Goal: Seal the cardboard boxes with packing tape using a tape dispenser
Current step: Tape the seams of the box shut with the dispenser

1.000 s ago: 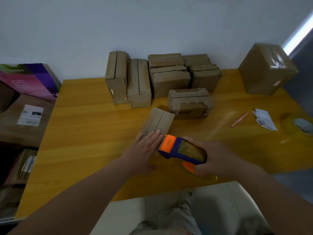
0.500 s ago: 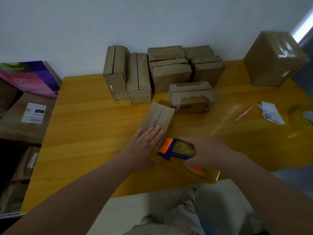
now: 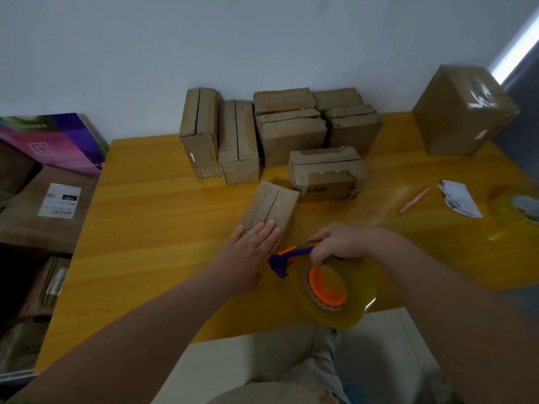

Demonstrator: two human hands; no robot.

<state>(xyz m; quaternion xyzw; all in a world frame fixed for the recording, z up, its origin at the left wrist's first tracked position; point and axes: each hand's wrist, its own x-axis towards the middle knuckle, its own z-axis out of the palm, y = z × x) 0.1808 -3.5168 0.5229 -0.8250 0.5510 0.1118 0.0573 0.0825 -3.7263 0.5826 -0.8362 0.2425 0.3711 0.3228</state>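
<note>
Pinned the box [image 3: 272,204] at frame centre under the flat-fingered left hand [image 3: 250,252] and gripped the dispenser [image 3: 287,258] at its near end in the curl-fingered right hand [image 3: 342,243], seemingly just starting the bare seam, with rear boxes [image 3: 288,132] at upper centre apparently unsealed.

Tape dispenser [image 3: 326,287] now roll-side up.

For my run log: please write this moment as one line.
step: sealing small box | left hand: flat on small box | right hand: grips tape dispenser at box's near end
</note>
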